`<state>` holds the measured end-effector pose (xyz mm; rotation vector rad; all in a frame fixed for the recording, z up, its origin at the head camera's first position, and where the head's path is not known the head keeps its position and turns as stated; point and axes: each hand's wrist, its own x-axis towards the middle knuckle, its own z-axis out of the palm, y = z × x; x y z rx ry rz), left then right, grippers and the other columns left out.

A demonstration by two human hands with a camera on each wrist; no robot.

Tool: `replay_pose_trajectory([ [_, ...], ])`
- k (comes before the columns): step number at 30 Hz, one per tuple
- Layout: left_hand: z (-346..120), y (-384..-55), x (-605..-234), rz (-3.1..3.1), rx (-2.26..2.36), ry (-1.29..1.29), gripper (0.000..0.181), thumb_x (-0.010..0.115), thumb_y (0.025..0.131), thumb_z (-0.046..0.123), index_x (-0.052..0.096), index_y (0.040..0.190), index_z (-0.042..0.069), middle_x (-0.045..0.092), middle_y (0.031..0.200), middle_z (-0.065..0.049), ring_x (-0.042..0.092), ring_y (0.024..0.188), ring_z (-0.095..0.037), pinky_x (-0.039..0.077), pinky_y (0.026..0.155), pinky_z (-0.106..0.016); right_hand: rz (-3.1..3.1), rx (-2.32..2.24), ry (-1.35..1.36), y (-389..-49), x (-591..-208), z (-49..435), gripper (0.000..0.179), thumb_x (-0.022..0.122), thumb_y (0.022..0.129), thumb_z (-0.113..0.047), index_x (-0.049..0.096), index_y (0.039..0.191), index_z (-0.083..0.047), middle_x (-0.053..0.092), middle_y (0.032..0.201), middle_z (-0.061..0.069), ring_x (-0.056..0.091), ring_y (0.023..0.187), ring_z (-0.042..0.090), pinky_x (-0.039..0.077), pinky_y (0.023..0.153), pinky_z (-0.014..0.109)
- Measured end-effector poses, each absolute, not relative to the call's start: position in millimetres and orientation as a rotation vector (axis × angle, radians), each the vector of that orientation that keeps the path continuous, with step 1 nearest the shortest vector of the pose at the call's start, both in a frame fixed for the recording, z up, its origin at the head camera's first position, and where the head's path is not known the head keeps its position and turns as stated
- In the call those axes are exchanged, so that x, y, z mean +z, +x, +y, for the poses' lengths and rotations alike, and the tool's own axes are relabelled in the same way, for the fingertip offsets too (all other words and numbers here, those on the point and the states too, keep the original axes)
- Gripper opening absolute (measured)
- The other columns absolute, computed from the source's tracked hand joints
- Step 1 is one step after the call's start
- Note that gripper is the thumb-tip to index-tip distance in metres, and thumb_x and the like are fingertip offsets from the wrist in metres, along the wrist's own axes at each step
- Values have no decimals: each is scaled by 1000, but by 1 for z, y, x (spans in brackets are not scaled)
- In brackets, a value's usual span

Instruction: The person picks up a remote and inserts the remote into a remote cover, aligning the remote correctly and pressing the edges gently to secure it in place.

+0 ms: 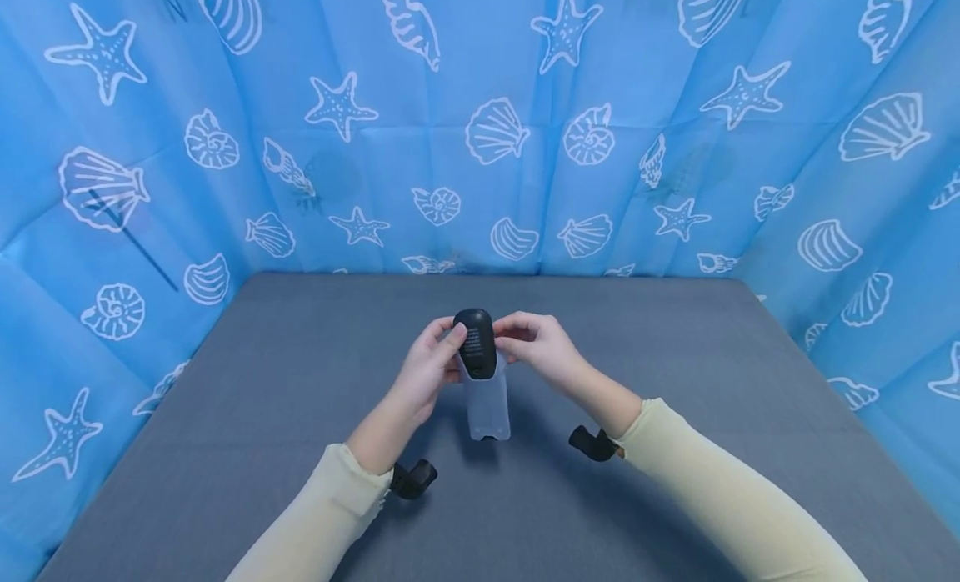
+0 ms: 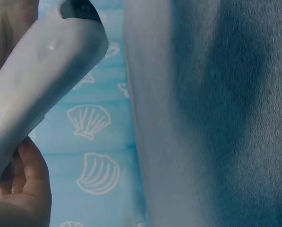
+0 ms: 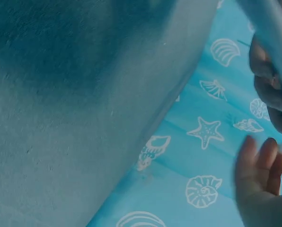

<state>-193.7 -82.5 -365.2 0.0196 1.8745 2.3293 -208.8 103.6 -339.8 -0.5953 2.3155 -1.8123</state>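
Observation:
A black, round-ended device [image 1: 478,340] with small pale print, resembling a remote control, sits partly inside a translucent whitish sleeve [image 1: 487,403]. My left hand [image 1: 427,361] grips it from the left, thumb lying on the black part. On the other side, my right hand [image 1: 547,348] pinches the sleeve's upper edge between thumb and fingers. The left wrist view shows the sleeve's [image 2: 46,75] lower end close up, with a dark opening at its tip. Only part of the sleeve [image 3: 273,38] enters the right wrist view, beside the blurred fingers of my right hand [image 3: 261,184].
Beneath the hands lies a grey cloth-covered table [image 1: 330,315]. A blue curtain [image 1: 465,165] printed with white shells and starfish hangs behind it and along both sides. Black wrist mounts [image 1: 412,479] protrude below the sleeves of the shirt.

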Motion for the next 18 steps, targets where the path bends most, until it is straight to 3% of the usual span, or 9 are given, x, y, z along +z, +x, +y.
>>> replay_pose_trajectory([
  [8, -86, -192, -365, 1869, 2371, 145, 26, 47, 104, 18, 48, 126, 3, 68, 98, -2, 63, 86, -12, 47, 77, -32, 2360, -1686, -707, -212, -341, 107, 23, 55, 98, -5, 64, 114, 9, 67, 107, 17, 62, 91, 18, 52, 83, 36],
  [18, -89, -190, -368, 1976, 2270, 251, 23, 49, 103, 15, 49, 124, 4, 65, 101, -5, 59, 94, -16, 43, 82, -35, 2451, -1416, -738, -217, -332, 108, 16, 55, 97, -3, 69, 94, 5, 65, 81, 5, 58, 81, 24, 49, 77, 36],
])
